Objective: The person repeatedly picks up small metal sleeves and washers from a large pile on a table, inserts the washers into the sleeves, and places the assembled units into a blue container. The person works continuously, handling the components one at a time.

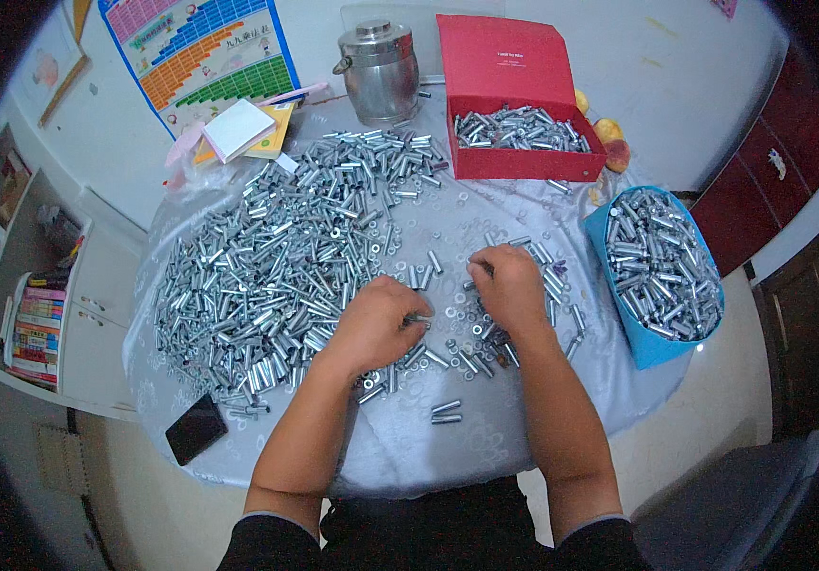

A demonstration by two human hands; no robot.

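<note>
Over the middle of the table my left hand [379, 325] is curled, with a short silvery metal sleeve [416, 319] between thumb and fingers. To its right, my right hand [509, 288] has its fingers bent in and pressed together; whatever they pinch, if anything, is hidden. A large heap of shiny metal sleeves and bolts [267, 257] spreads to the left of my left hand. Small washers [471, 319] and loose sleeves lie scattered between and around both hands. Two sleeves [447, 412] sit apart, closer to me.
An open red box [528, 167] at the back right and a blue bin [652, 350] at the right both hold metal parts. A steel pot [378, 76] and booklets [238, 131] stand at the back. A black phone [196, 430] lies at the front left edge of the cloth-covered table [409, 466].
</note>
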